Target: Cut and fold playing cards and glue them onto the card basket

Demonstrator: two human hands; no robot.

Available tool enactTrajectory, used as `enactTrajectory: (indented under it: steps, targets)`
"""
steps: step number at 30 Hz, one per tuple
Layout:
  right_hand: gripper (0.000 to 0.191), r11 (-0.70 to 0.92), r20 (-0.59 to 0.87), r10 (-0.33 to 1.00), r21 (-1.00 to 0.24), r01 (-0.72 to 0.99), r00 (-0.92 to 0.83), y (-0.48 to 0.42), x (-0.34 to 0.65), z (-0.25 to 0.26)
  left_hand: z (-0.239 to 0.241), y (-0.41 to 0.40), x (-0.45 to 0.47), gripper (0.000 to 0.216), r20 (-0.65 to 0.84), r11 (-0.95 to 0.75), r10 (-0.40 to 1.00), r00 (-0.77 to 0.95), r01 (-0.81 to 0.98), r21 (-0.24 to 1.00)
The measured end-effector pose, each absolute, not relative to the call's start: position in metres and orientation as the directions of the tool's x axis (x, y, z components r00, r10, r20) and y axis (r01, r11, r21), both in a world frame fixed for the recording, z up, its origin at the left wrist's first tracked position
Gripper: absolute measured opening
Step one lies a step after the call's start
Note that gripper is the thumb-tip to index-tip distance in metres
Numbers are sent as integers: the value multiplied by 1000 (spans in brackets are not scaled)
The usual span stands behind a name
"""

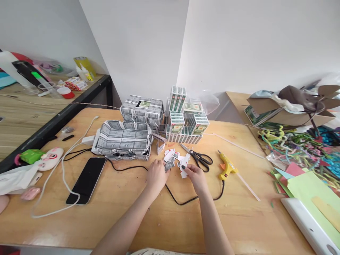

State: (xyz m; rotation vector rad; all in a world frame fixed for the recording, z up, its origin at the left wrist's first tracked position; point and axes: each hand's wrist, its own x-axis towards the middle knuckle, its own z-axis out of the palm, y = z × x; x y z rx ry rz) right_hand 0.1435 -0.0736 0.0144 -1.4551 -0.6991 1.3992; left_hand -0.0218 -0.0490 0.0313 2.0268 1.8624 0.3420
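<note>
Both hands work over a small pile of cut playing-card pieces (174,158) in the middle of the wooden table (127,219). My left hand (156,176) is closed, its fingertips pinching a patterned card piece at the pile's left edge. Beside it, my right hand (195,175) is also closed and pinches a small white card piece (183,169). A structure built of folded playing cards (123,140) stands just behind and left of the hands.
Black-handled scissors (198,157) and a yellow glue gun (226,166) lie right of the pile, its black cord running under my wrists. Stacked card boxes (186,120) stand behind. A phone (86,179) lies left. Coloured paper and pipe cleaners (300,148) crowd the right side.
</note>
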Motion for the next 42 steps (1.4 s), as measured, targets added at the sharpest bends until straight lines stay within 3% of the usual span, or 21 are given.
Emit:
enactTrajectory:
  steps: [5,14,19,22,25,30,36,42]
  targets:
    - [25,-348,-419,896,-869,-351,149,-76,138,10,29,-49,-18,5,-12,-138,987,160,890,435]
    - [24,-368,-505,862,-693,-620,53,-80,122,24,39,-65,-6,9,333,-401,901,279,829,390]
    - [27,-284,-513,841,-689,-667,173,-78,118,22,38,-76,0,16,467,-561,810,355,700,441]
    - [30,-254,-532,809,-699,-669,249,-80,124,16,37,-77,-3,17,431,-572,817,383,631,525]
    - [31,-263,-520,819,-718,-645,245,-83,131,11,34,-70,-12,18,314,-452,892,326,677,581]
    - [30,-338,-494,859,-744,-576,132,-85,138,8,27,-47,-26,24,183,-335,942,280,806,488]
    - [31,-339,-485,867,-740,-581,111,-85,137,8,21,-30,-27,11,41,-268,958,283,839,474]
    - [29,-323,-455,887,-727,-605,73,-87,135,12,30,-27,-27,4,68,-278,958,279,848,452]
